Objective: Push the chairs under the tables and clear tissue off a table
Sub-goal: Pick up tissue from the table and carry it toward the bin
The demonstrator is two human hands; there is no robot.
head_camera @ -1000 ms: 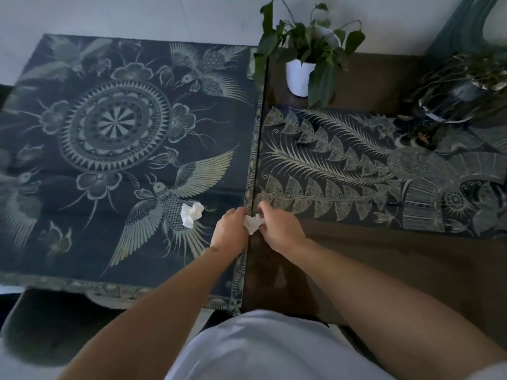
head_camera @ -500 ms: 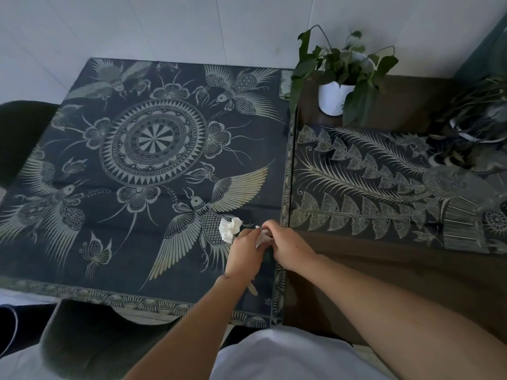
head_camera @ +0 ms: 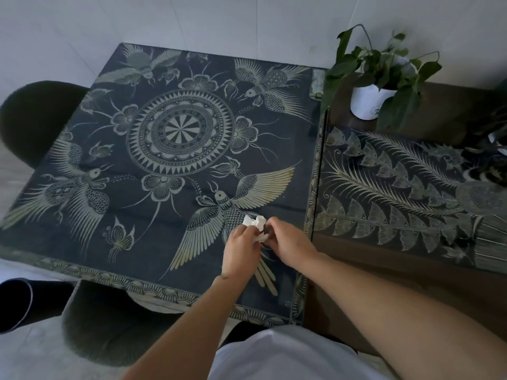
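Two crumpled white bits of tissue sit close together on the dark blue patterned table (head_camera: 137, 242), over the bird design near its front right. One tissue (head_camera: 253, 221) pokes out above the curled fingers of my left hand (head_camera: 241, 250). The other tissue (head_camera: 262, 238) is pinched between my left hand and the fingertips of my right hand (head_camera: 290, 242). A dark green chair (head_camera: 33, 119) stands at the table's left side, partly tucked under. Another dark chair (head_camera: 109, 325) is at the front edge, its seat mostly out from under the table.
A brown table (head_camera: 397, 283) with a feather-patterned runner (head_camera: 411, 193) adjoins on the right. On it stand a white potted plant (head_camera: 367, 100) at the back and a darker plant (head_camera: 496, 149) at the far right edge. A black cylinder (head_camera: 16, 303) lies on the floor, bottom left.
Both hands moved left from the seam between the tables, carrying one tissue to the second tissue on the blue table. My left hand now closes over that second piece.
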